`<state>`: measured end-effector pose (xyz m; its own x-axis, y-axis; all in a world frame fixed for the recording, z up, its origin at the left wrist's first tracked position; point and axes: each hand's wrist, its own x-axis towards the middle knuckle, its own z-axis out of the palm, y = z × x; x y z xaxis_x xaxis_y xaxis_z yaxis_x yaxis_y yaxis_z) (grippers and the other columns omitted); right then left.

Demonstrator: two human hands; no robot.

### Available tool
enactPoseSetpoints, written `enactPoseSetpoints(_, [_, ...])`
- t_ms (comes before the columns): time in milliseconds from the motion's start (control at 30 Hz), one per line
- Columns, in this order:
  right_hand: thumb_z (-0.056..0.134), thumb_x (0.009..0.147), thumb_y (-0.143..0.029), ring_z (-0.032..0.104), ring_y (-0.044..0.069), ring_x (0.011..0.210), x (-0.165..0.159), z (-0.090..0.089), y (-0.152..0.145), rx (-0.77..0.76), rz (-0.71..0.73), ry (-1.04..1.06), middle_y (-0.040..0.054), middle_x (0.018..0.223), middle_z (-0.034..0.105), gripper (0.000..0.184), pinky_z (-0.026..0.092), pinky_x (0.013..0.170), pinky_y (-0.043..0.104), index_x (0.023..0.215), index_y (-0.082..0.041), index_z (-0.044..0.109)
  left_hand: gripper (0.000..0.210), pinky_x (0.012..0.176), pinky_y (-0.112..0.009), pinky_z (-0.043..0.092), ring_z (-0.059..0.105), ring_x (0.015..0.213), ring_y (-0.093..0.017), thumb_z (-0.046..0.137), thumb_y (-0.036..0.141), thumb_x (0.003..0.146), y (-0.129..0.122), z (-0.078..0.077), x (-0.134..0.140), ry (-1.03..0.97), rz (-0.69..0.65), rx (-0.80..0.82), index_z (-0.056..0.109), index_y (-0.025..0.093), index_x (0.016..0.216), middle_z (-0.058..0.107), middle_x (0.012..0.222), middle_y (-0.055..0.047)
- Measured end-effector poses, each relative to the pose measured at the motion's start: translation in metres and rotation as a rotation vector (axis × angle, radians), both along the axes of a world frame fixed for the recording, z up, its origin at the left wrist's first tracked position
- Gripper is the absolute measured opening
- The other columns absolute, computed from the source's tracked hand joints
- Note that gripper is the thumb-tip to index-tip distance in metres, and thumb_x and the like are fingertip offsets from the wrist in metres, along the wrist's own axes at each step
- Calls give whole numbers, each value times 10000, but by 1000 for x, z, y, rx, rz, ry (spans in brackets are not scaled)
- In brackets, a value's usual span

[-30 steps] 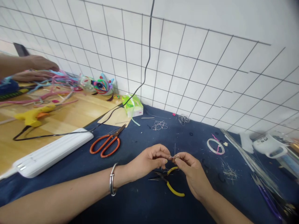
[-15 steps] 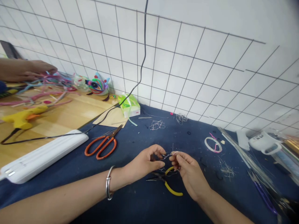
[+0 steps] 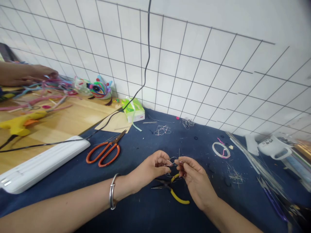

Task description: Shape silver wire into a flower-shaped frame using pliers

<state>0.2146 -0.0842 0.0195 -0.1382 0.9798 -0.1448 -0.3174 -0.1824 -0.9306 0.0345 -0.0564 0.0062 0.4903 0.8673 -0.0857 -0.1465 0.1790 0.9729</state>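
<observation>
Thin silvery wire [image 3: 173, 159], bent into loops, spans the gap between my two hands. Its exact shape is too fine to make out. My left hand [image 3: 155, 165] pinches one side of it between thumb and fingers, a metal bangle on that wrist. On the other side, my right hand [image 3: 193, 173] is closed on the wire, with one end sticking straight up above the fingertips. Directly below lie yellow-handled pliers [image 3: 178, 195] on the dark blue cloth [image 3: 136, 213], their jaws pointing left and partly covered by my hands.
Orange-handled scissors [image 3: 104, 153] and a white power strip [image 3: 48, 163] lie left. Tangled wire [image 3: 162, 130], a tissue pack [image 3: 133, 110] and a ring-shaped roll [image 3: 221, 150] sit farther back. A white mug [image 3: 274, 147] stands right. Another person's hand [image 3: 36, 72] reaches over craft pieces at far left.
My hands have drawn slightly closer together, and the wire loop between them shows rounder and higher. The view has shifted slightly. The pliers lie where they were.
</observation>
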Motion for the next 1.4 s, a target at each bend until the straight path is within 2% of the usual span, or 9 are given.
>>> enactPoseSetpoints(267, [543,809,-264,497,168,840,-2,2,-3,66,3,-119,33,889,610,165,369,757,295,932,-235,649,209,790,-307,424,582,831,-146,602,162,755,1,-1,0,-77,-38,-44,490,169,931,607,927,-41])
enactPoseSetpoints(433, [557,797,-256,503,167,852,-1,1,-1,50,-3,-127,29,893,613,166,372,762,291,936,-230,643,195,785,-297,428,581,821,-140,600,170,765,1,-1,0,-71,6,-31,501,162,933,606,892,-32])
enactPoseSetpoints(633, [559,798,-225,521,152,815,1,-5,0,-8,-4,-46,44,959,614,200,388,758,301,993,-218,605,215,772,-305,439,580,795,-140,612,214,767,1,-1,0,-95,46,-16,530,154,956,614,889,-38])
enactPoseSetpoints(900, [552,820,-249,541,136,815,1,-13,1,-43,-33,54,50,1001,614,230,399,782,300,1047,-223,574,336,796,-322,436,597,803,-151,617,194,764,0,-2,0,-160,-3,-21,513,158,1081,632,936,-70])
enactPoseSetpoints(1100, [551,824,-253,556,145,864,0,-14,2,-43,-48,88,58,1051,612,245,384,857,326,1067,-223,562,230,803,-320,435,590,820,-154,630,216,755,0,-6,1,-147,61,-42,539,148,955,635,874,-50])
enactPoseSetpoints(1233, [547,827,-266,557,155,892,0,-13,2,-42,-51,74,66,1058,613,259,375,884,344,1082,-219,554,147,772,-292,434,579,772,-138,623,234,761,0,-2,2,-119,116,-6,565,139,858,624,789,-24])
enactPoseSetpoints(1400, [555,819,-286,549,179,941,2,-9,2,-16,-35,-4,70,1056,611,292,377,893,363,1103,-221,547,148,739,-281,430,570,740,-136,618,246,759,3,3,0,-78,162,23,593,137,856,623,773,-24])
